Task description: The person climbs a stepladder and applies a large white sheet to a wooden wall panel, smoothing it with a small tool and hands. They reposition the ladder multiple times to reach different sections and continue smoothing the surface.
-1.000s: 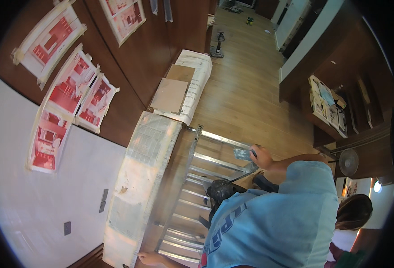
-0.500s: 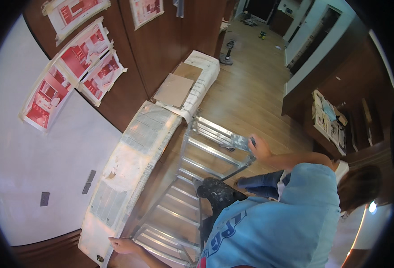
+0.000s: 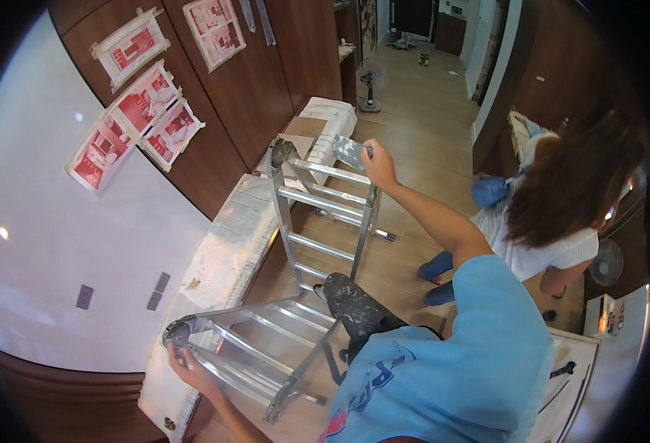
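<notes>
My right hand [image 3: 381,167] is closed around the dark handle of a putty knife [image 3: 348,152], its wide grey blade pointing left, above the top of an aluminium folding ladder [image 3: 323,244]. The ladder stands under and in front of me, with round grey hinges at its bends. Beside the lower-left hinge [image 3: 180,334] is my left hand [image 3: 189,373], fingers apart and stretched up towards it. Whether the fingertips touch the hinge is hard to tell. My knee [image 3: 354,306], in dark spotted trousers, is over the ladder's middle.
A long low bench [image 3: 218,277] covered in taped sheeting runs along the left wall. Printed red-and-white pictures [image 3: 148,96] are taped to brown panels. A person in a white top [image 3: 561,214] stands at right. A fan [image 3: 370,96] stands on the wooden floor behind.
My right hand has lifted the putty knife up and left, away from the ladder's side. My left hand has moved up to the hinge. My view has shifted; the person at right shows more.
</notes>
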The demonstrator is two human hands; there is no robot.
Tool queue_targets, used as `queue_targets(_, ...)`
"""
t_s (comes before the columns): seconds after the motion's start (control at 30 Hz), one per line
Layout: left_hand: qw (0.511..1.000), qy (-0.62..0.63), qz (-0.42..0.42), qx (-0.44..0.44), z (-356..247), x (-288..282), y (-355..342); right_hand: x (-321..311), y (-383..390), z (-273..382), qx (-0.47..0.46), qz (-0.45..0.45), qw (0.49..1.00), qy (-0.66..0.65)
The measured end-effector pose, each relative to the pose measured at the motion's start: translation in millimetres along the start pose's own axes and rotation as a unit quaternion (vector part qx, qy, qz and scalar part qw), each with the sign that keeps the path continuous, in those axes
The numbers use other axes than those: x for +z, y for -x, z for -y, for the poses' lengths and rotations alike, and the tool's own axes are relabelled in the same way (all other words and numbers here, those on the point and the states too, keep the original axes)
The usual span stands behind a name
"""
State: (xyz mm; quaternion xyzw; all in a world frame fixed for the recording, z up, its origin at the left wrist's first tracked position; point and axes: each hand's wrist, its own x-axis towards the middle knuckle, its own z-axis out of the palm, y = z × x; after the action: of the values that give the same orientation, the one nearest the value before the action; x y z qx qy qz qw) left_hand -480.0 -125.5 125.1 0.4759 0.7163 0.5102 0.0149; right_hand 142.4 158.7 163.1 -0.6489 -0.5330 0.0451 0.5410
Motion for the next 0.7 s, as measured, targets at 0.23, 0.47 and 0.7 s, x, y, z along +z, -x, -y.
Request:
queue_targets(0.23, 0.943, 0.061, 0.181, -0.271, 111, -11, 141, 13, 0, -26, -0.032, -0.071, 0.997, -0.024)
queue_targets(0.47, 0.786, 0.357, 0.184, -0.469, 102, -8, 179, 26, -11, -44, -0.078, -0.072, 0.994, 0.003)
queue_targets(0.7, 0.811, 0.281, 0.162, -0.487, 59, -7, 171, 19, -16, -62, -0.052, -0.043, 0.998, 0.003)
